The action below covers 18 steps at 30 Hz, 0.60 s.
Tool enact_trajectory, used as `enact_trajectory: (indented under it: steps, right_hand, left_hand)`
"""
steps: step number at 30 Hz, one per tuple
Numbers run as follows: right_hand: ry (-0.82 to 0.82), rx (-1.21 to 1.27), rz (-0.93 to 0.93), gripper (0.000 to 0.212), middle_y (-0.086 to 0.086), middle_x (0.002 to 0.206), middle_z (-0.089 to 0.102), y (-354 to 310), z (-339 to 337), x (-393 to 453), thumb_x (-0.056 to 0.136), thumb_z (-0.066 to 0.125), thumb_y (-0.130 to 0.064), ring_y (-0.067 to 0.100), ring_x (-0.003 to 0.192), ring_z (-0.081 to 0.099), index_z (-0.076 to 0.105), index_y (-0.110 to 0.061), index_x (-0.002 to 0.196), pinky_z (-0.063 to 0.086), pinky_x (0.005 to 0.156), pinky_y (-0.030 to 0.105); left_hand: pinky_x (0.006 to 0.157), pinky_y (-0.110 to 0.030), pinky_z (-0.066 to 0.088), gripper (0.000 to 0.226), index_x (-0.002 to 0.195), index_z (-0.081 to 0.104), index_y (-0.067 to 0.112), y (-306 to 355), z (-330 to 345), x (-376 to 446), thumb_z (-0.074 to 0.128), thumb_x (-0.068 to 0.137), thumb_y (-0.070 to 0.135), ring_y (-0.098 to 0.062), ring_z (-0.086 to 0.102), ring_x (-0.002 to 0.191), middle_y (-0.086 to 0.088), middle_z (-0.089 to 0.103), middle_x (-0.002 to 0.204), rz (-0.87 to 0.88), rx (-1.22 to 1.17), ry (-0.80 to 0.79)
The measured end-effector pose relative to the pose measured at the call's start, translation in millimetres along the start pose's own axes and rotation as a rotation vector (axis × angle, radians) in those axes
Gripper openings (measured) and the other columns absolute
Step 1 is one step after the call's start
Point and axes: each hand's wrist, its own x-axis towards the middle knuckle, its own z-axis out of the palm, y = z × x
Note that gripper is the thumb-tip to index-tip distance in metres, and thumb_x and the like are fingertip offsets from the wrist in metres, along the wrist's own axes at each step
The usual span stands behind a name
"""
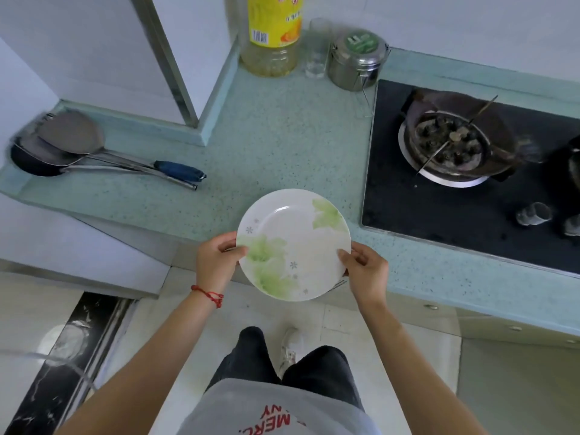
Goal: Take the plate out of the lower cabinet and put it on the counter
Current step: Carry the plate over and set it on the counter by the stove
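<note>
Round white plate with pale green leaf print and small grey flowers [293, 244] is held face up, tilted slightly, straddling the front edge of the speckled pale teal stone desk [276, 133]: far half over the desk, near half over the floor; can't tell if it touches the top. Left hand [216, 262] fingers [233, 251] clamped on the left rim, thumb on top; red string bracelet [208, 295] on that wrist. Right hand [365, 273] fingers clamped on the right rim, thumb on the face. Desk is L-shaped, wraps a white wall corner with a metal strip. Right of the plate, black glass gas hob [455, 196] set into the desk, one round burner with dark pot supports [448, 146]. Back of desk: clear oil bottle with yellow label [271, 36], small clear glass [317, 48], steel canister with green lid [356, 59], near each other. Far left: steel spatula and ladles, one with blue handle [94, 152], lying flat, well apart from the plate. Below: pale tiled floor [408, 356], black marble threshold strip [62, 365] on the left.
</note>
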Motion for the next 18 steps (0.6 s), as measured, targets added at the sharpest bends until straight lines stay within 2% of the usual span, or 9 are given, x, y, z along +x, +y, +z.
enact_trajectory:
  steps: [2, 4, 8, 10, 12, 15, 18]
  right_hand:
    - [0.005, -0.017, -0.005, 0.014, -0.005, 0.068, 0.068, -5, 0, 14, 0.08, 0.065, -0.009, 0.001, 0.057, 0.061, 0.069, -0.017, 0.09, 0.05, 0.049, 0.015]
    - [0.009, -0.044, 0.0, 0.013, -0.005, 0.066, 0.066, -10, 2, 26, 0.079, 0.066, -0.011, -0.003, 0.054, 0.059, 0.069, -0.019, 0.088, 0.047, 0.049, 0.011]
    - [0.019, -0.078, 0.001, 0.025, -0.003, 0.068, 0.066, -18, 8, 48, 0.079, 0.066, -0.013, 0.001, 0.059, 0.058, 0.063, -0.036, 0.072, 0.052, 0.056, 0.018]
    - [0.02, -0.089, -0.003, 0.027, -0.006, 0.069, 0.066, -22, 13, 58, 0.08, 0.065, -0.012, 0.006, 0.063, 0.06, 0.061, -0.038, 0.072, 0.054, 0.059, 0.024]
    - [0.041, -0.1, -0.004, 0.028, -0.013, 0.067, 0.065, -27, 19, 67, 0.08, 0.065, -0.012, 0.004, 0.063, 0.06, 0.061, -0.039, 0.072, 0.054, 0.058, 0.025]
    - [0.079, -0.107, -0.003, 0.03, -0.015, 0.067, 0.064, -35, 30, 80, 0.08, 0.065, -0.011, 0.002, 0.063, 0.06, 0.059, -0.04, 0.071, 0.054, 0.056, 0.021]
    - [0.106, -0.126, 0.001, 0.027, -0.009, 0.066, 0.065, -41, 44, 95, 0.081, 0.065, -0.011, 0.007, 0.064, 0.058, 0.061, -0.035, 0.07, 0.05, 0.057, 0.018]
  left_hand:
    - [0.061, -0.027, 0.057, 0.031, 0.093, 0.07, 0.01, 5, 9, 11, 0.061, 0.069, -0.007, -0.014, 0.066, 0.068, 0.005, 0.07, 0.073, 0.002, 0.012, 0.013]
    - [0.061, -0.027, 0.058, 0.031, 0.095, 0.07, 0.009, 10, 16, 22, 0.062, 0.069, -0.007, -0.015, 0.066, 0.069, -0.002, 0.07, 0.078, 0.003, 0.019, 0.023]
    - [0.071, -0.034, 0.055, 0.032, 0.094, 0.07, 0.011, 18, 25, 49, 0.063, 0.069, -0.007, -0.02, 0.067, 0.073, -0.005, 0.071, 0.083, 0.015, 0.041, 0.024]
    - [0.074, -0.036, 0.054, 0.033, 0.095, 0.07, 0.01, 22, 29, 63, 0.063, 0.068, -0.007, -0.021, 0.067, 0.075, -0.005, 0.07, 0.084, 0.01, 0.055, 0.019]
    - [0.076, -0.037, 0.054, 0.032, 0.096, 0.07, 0.008, 27, 33, 77, 0.063, 0.068, -0.007, -0.023, 0.067, 0.077, -0.005, 0.07, 0.086, 0.002, 0.07, 0.006]
    - [0.076, -0.032, 0.052, 0.032, 0.097, 0.07, 0.009, 34, 35, 100, 0.063, 0.068, -0.006, -0.023, 0.067, 0.08, -0.004, 0.07, 0.087, 0.012, 0.105, -0.023]
    - [0.068, -0.022, 0.049, 0.032, 0.099, 0.068, 0.007, 44, 36, 122, 0.063, 0.07, -0.005, -0.017, 0.066, 0.078, -0.004, 0.07, 0.09, 0.023, 0.139, -0.023]
